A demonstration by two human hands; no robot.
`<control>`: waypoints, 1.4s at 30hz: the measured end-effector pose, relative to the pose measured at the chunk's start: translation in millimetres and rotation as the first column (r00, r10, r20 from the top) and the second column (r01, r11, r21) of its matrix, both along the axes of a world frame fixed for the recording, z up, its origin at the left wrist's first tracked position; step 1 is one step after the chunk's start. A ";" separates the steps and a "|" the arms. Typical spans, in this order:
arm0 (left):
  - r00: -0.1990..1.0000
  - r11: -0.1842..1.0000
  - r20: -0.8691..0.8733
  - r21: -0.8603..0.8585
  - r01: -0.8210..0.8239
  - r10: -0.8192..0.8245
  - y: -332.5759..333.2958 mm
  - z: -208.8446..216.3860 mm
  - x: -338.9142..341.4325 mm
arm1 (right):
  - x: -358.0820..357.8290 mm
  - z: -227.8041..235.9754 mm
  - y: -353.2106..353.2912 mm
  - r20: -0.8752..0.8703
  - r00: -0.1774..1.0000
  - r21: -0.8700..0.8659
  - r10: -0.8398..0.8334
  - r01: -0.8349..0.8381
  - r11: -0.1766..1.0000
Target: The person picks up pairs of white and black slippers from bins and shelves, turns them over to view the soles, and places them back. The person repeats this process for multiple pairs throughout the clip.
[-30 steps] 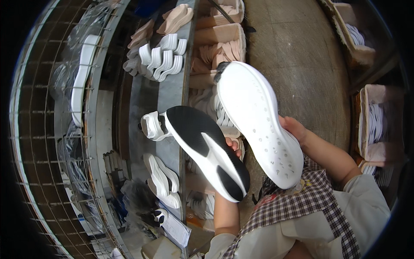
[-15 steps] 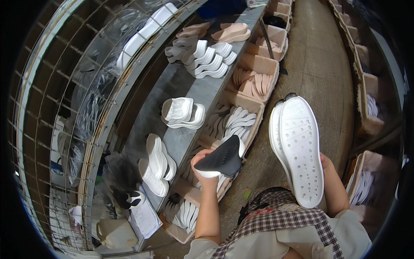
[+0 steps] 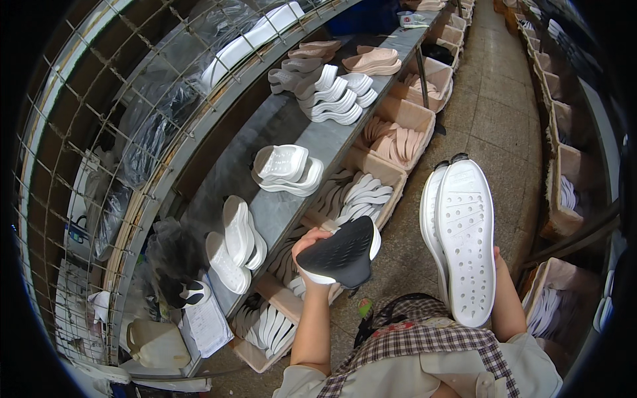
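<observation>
My left hand [image 3: 310,243] is closed on a shoe sole [image 3: 344,251] with a black, textured bottom face and a white edge. My right hand [image 3: 498,257], mostly hidden, grips a pair of white shoe soles [image 3: 470,242] from behind. They stand upright one over the other, the front one showing its rows of small holes, with dark bits at their top ends. Left of my left hand, a few white soles [image 3: 243,242] rest on the grey metal shelf [image 3: 295,142]. More white soles [image 3: 286,170] lie stacked farther along it.
Taller stacks of white soles [image 3: 332,105] and pinkish soles [image 3: 371,61] fill the shelf's far part. Below stand lined bins, including one of pink soles [image 3: 395,140]. An aisle floor [image 3: 488,99] runs between bin rows. At left are wire mesh [image 3: 99,99], a plastic jug [image 3: 157,343] and papers [image 3: 209,328].
The black-bottomed sole in my left hand has turned, so more of its black face shows. My right hand keeps its hold on the white soles. The whole view has shifted slightly.
</observation>
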State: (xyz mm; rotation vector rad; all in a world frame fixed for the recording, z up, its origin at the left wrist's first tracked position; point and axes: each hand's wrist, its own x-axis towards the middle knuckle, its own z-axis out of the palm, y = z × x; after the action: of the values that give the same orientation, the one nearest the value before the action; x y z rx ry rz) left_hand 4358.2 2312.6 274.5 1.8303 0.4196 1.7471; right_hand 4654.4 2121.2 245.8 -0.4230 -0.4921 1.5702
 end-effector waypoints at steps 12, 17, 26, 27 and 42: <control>0.984 0.992 -0.143 0.094 -0.090 0.102 0.8 0.6 4.1 | -2.6 5.5 -5.1 -0.011 1.000 -0.005 -0.005 0.005 1.000; 0.995 0.997 -0.102 -0.070 0.013 -0.020 -4.3 -1.1 4.5 | 0.2 6.0 -8.0 0.009 0.999 -0.006 -0.036 0.036 0.999; 0.986 0.750 -0.099 -0.641 -0.166 0.134 -44.8 -3.5 39.8 | -2.5 -12.4 1.8 0.669 0.740 0.091 -0.074 0.017 0.996; 0.988 0.741 -0.080 -0.654 -0.154 0.134 -49.8 -4.3 44.6 | -6.9 -11.0 3.1 0.693 0.717 0.095 -0.072 0.007 0.995; 0.997 0.858 -0.042 -0.509 -0.072 0.059 -57.4 -43.1 27.0 | -49.5 1.3 3.4 0.677 0.707 0.235 -0.204 0.054 0.970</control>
State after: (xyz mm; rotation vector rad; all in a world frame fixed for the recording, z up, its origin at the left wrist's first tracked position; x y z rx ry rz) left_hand 4385.2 2255.2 231.4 1.4644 0.8745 1.4685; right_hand 4604.9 2124.7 247.1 -0.8899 -1.1723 1.1608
